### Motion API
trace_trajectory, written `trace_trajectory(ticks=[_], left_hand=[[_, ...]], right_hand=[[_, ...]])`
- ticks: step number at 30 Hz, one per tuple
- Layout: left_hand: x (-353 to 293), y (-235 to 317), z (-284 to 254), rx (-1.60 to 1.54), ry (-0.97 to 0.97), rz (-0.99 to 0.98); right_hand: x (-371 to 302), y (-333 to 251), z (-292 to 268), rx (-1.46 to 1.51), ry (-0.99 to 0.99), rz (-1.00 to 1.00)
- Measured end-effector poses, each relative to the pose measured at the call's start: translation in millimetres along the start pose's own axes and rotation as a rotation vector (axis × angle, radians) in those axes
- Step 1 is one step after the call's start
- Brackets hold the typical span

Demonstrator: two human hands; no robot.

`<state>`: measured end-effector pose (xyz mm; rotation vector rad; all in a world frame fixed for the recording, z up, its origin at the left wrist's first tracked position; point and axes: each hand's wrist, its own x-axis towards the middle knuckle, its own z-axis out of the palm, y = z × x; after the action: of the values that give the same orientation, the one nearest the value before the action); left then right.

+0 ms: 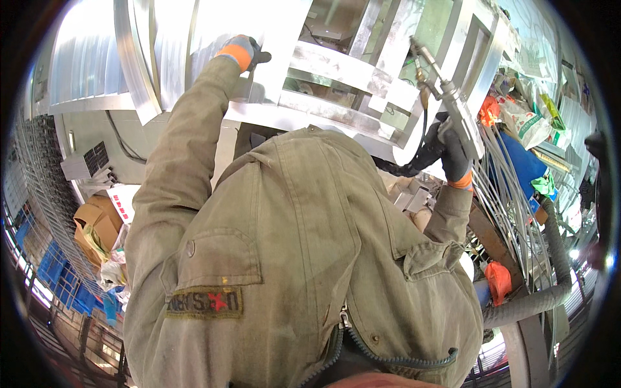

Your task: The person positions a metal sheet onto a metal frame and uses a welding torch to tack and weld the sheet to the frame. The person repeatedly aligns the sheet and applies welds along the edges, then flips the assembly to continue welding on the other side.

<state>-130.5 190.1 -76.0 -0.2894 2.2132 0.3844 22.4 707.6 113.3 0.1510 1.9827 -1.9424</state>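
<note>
My left hand (248,50), in a dark glove with an orange cuff, reaches far forward over bright sheet metal (213,26). Its fingers point right and look extended, partly hidden by the glove's back; no held object shows. At the right, my gloved right hand (451,145) is closed around a grey welding gun (460,119). The gun's long thin nozzle and brass-coloured fitting point up and left, toward a silver metal frame (336,68) with rectangular openings. A dark cable (414,165) runs from the gun past my hand.
Long metal strips (139,58) lie across the sheet at left. Thin rods (511,194) lean at right, beside a blue container (517,161), plastic bags (527,126) and a thick grey hose (530,304). A cardboard box (97,223) and wire mesh (48,174) stand at left.
</note>
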Motion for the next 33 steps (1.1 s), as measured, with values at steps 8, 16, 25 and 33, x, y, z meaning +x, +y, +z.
trace_trajectory(ticks=[8,16,25,33], left_hand=[[-11,5,-1,0.042,0.027,0.008],[-10,-9,1,-0.004,0.071,0.112],[-19,-6,3,0.014,0.155,0.126],[-18,-5,3,-0.004,0.109,0.073]], right_hand=[[41,-93,78,-0.677,-0.391,-0.052],[131,-11,158,-0.630,-0.748,0.032],[151,22,160,-0.598,-0.831,-0.071],[157,76,152,-0.858,-0.806,-0.043]])
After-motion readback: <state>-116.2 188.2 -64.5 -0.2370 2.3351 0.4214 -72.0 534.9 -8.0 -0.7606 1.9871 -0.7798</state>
